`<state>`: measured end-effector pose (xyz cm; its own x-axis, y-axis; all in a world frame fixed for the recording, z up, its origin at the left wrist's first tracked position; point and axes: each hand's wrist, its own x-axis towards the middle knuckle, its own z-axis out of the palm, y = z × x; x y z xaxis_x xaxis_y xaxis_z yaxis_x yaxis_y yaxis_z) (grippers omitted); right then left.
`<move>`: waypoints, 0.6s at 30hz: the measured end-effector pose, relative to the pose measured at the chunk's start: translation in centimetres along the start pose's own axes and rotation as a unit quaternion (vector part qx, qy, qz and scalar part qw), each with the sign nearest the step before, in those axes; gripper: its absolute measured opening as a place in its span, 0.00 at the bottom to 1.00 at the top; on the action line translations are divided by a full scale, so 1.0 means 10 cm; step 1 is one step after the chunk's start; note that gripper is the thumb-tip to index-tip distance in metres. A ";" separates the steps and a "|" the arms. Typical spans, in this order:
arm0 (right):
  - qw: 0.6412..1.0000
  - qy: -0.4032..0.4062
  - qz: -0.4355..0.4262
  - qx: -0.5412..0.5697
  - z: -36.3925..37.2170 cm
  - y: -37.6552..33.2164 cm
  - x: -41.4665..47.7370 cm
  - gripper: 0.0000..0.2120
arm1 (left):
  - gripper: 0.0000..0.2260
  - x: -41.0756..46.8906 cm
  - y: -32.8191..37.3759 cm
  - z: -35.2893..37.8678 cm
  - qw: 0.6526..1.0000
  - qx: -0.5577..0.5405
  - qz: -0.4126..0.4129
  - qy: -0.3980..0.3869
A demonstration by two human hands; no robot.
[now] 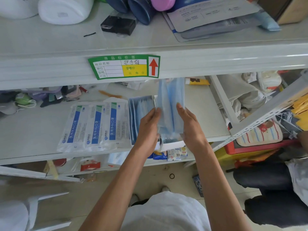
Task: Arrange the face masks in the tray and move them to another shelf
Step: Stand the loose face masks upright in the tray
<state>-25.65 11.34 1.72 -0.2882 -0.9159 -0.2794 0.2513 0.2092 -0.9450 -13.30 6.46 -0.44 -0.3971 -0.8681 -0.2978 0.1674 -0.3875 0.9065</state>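
A stack of light blue face masks [170, 104] stands on edge between my two hands over the middle shelf [33, 130]. My left hand [148, 129] presses its left side, and my right hand [191, 125] presses its right side, fingers fairly straight. Below the stack sits a tray [171, 144] holding more blue masks; only its white front edge shows. Just left of my hands another row of blue masks [138, 112] stands upright. Three sealed white-and-blue mask packets [95, 125] lie flat further left.
The upper shelf [216, 59] with a green price label [124, 66] overhangs the masks. On it lie a black box [118, 25], white containers and a blue packet. Clutter fills the shelf's back left. A slanted metal upright [260, 117] stands right. Another person's dark legs [270, 185] are at lower right.
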 end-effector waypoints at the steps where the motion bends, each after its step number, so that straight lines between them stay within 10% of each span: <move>1: 1.000 -0.013 0.003 0.013 -0.01 0.00 0.00 0.15 | 0.18 0.00 0.01 -0.01 1.000 0.000 -0.017 0.001; 5: 0.999 -0.009 -0.008 -0.043 0.04 0.05 0.01 0.22 | 0.16 -0.09 0.04 0.07 0.996 0.026 -0.016 -0.080; 9: 0.992 0.086 -0.014 -0.092 0.00 0.08 0.08 0.06 | 0.16 -0.15 0.04 -0.06 0.980 0.172 0.096 -0.025; 14: 0.961 0.053 -0.017 -0.272 0.08 -0.08 0.11 0.11 | 0.15 -0.04 -0.24 -0.55 0.810 0.554 0.188 0.039; 18: 0.908 0.024 0.009 -0.419 0.38 -0.12 0.17 0.14 | 0.13 0.02 -0.34 -0.74 0.795 0.575 0.186 0.056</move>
<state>-22.95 8.28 3.03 -0.3357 -0.8981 -0.2842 -0.5290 0.4294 -0.7320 -7.25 5.32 -5.81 -0.4186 -0.9038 0.0885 -0.7072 0.3856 0.5926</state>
